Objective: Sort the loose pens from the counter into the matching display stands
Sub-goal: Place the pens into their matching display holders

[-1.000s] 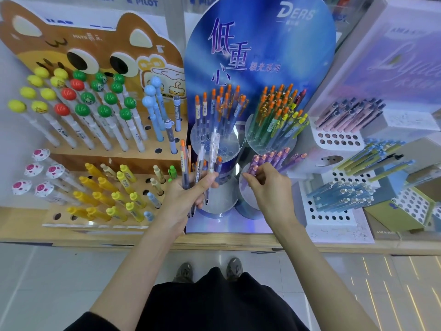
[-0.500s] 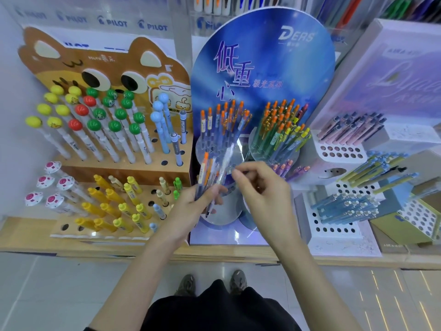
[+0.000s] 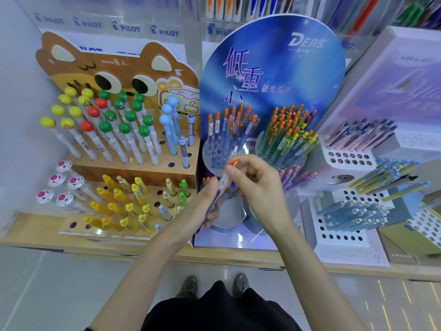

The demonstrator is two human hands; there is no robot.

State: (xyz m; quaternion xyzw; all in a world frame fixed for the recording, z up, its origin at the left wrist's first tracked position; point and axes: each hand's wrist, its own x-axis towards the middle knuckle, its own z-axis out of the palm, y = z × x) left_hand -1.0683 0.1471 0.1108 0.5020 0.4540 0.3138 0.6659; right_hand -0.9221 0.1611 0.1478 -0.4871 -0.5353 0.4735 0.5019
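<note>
My left hand (image 3: 210, 199) grips a small bunch of clear pens with orange tips (image 3: 208, 180) in front of the blue Ders display stand (image 3: 274, 75). My right hand (image 3: 257, 185) pinches the orange top of one clear pen (image 3: 226, 174) that still lies against the bunch. Just behind the hands is the stand's left clear holder (image 3: 217, 156), which has several orange-topped pens upright and some open holes. The right holder (image 3: 286, 139) is full of green and yellow pens.
A brown cartoon-animal stand (image 3: 176, 173) with ball-topped and yellow pens sits to the left. White perforated stands (image 3: 346, 156) with pink and blue pens sit to the right. The wooden counter edge (image 3: 238, 256) runs below. My shoes show on the floor.
My right hand moved from the purple pens at the lower holder over to the bunch in my left hand and took hold of one pen's top. The view tilted downwards.
</note>
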